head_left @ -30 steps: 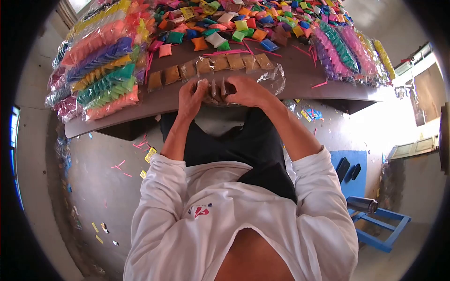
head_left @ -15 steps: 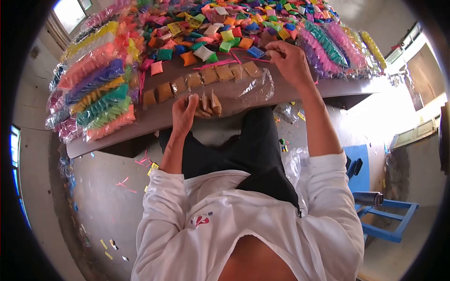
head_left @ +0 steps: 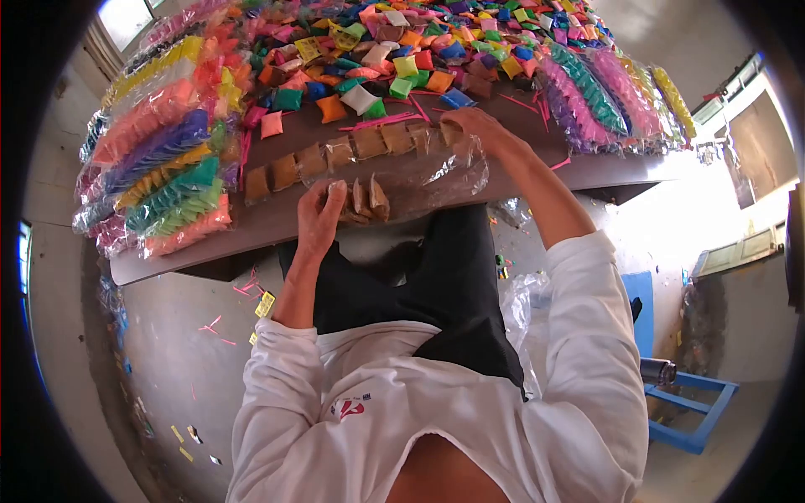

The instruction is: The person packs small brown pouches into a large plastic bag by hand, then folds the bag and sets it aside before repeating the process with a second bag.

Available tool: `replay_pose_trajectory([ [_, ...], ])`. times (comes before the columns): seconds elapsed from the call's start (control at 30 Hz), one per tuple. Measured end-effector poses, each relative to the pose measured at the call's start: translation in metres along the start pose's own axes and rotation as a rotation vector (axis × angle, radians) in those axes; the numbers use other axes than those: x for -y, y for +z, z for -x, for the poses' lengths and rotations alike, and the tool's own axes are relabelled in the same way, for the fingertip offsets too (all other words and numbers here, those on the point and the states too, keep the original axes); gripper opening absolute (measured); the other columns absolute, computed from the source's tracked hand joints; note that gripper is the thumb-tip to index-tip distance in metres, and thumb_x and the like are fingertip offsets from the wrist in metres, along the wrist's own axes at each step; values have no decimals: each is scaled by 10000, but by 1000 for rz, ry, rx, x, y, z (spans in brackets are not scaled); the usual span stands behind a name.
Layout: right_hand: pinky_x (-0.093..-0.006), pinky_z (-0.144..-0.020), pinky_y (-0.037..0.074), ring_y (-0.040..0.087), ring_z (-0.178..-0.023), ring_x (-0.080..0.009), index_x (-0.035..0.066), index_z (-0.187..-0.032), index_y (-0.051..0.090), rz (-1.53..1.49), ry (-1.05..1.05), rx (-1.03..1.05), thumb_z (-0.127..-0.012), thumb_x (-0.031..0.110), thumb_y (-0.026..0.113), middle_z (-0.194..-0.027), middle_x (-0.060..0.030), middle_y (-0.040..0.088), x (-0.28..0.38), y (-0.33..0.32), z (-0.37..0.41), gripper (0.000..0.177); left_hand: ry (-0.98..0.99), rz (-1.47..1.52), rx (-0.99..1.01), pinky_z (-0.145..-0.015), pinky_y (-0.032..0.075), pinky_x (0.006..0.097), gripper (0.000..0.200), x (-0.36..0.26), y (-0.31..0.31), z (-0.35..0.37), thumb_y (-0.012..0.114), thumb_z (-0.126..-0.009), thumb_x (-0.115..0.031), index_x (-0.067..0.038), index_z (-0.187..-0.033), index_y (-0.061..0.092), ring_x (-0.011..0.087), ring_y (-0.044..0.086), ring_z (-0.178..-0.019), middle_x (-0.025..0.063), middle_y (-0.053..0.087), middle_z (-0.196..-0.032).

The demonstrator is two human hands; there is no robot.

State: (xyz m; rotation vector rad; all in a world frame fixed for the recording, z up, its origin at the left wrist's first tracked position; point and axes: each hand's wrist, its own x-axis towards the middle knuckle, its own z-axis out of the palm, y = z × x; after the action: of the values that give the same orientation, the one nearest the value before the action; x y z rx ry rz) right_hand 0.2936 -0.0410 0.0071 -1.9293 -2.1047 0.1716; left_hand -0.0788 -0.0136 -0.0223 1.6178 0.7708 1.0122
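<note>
A row of small brown packets point(head_left: 339, 152) runs across the table near its front edge, with a clear plastic bag point(head_left: 438, 180) along the row's right part. My left hand point(head_left: 320, 216) is closed at the left end of a few upright brown packets point(head_left: 370, 199), which stand in front of the row. At the row's right end, my right hand point(head_left: 485, 134) has thumb and fingers closed on the last brown packet point(head_left: 450, 130). The palm partly hides that packet, and the clear bag lies just below the wrist.
Loose colourful packets point(head_left: 406, 65) are heaped at the back of the table. Clear bags filled with rows of packets lie stacked at the left point(head_left: 168, 159) and right point(head_left: 599, 92). Pink strips point(head_left: 379, 122) lie behind the brown row. A blue stool point(head_left: 692, 411) stands on the floor.
My right hand has come down and left from beside a blue packet to the right end of the brown row. My left hand stays by the upright packets, and the view has shifted slightly.
</note>
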Motion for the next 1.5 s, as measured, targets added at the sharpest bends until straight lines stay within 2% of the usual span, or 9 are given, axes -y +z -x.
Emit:
replay_pose_trajectory([
  [0.1,-406,-938,477,602,-1090,-319,108,-1277,560,-55,37,-72,-685,128,771,-1205,-137,618,-8,0,8,629,-7,8,2,-620,336,218,281,-6,2,1,585,-970,-289,-11,-975,623,33,408,-727,-65,486,-791],
  [0.3,-367,-862,519,628,-1037,-230,57,-1270,557,-550,134,-41,-664,142,762,-1175,-134,636,18,-22,14,646,-48,16,2,-628,345,212,229,-4,1,1,574,-972,-233,-10,-1002,612,34,413,-729,-56,493,-798],
  [0.6,-405,-1026,410,551,-1145,-335,51,-1282,556,-137,-190,-29,-632,160,740,-1215,-167,607,42,-16,14,684,-51,13,1,-636,362,216,232,-10,0,1,589,-957,-228,-6,-1020,614,42,443,-738,-44,518,-806],
  [0.8,-401,-987,429,563,-1092,-328,36,-1246,569,-148,-140,-69,-688,127,694,-1158,-163,628,27,-18,23,579,-48,-26,-25,-665,388,227,243,-4,2,0,590,-949,-222,3,-1036,617,63,480,-758,-6,560,-850],
  [0.9,-404,-963,454,574,-1046,-338,73,-1226,599,-274,56,-123,-689,140,694,-1099,-135,642,27,-14,20,550,-46,-40,-13,-685,397,234,237,-4,0,-1,585,-948,-215,3,-1039,618,70,488,-775,0,570,-865],
  [1.0,-404,-939,468,578,-1040,-343,66,-1215,603,-265,-61,-242,-715,130,679,-1106,-136,642,40,-15,7,509,-2,-67,-31,-703,402,237,226,0,2,-2,585,-946,-207,0,-1030,619,75,493,-794,7,574,-871],
  [1.2,-418,-1090,364,517,-1203,-331,30,-1276,544,-113,-336,-17,-714,188,746,-1250,-159,586,48,-5,-21,618,-47,-32,-22,-721,407,241,226,-3,3,0,592,-938,-210,2,-1010,619,86,501,-809,24,578,-892],
  [1.3,-420,-1148,290,488,-1241,-330,22,-1298,518,-111,-306,10,-674,181,766,-1290,-169,559,56,-7,-19,690,17,-94,-43,-721,412,245,226,-2,2,-2,590,-938,-209,4,-1006,620,94,509,-813,32,586,-910],
  [1.5,-408,-1028,426,535,-1188,-336,23,-1286,539,-99,-228,-3,-696,111,722,-1260,-174,585,52,-8,-18,624,-23,-70,-23,-742,423,258,241,-5,2,-1,584,-940,-214,13,-1011,626,111,525,-843,54,609,-946],
])
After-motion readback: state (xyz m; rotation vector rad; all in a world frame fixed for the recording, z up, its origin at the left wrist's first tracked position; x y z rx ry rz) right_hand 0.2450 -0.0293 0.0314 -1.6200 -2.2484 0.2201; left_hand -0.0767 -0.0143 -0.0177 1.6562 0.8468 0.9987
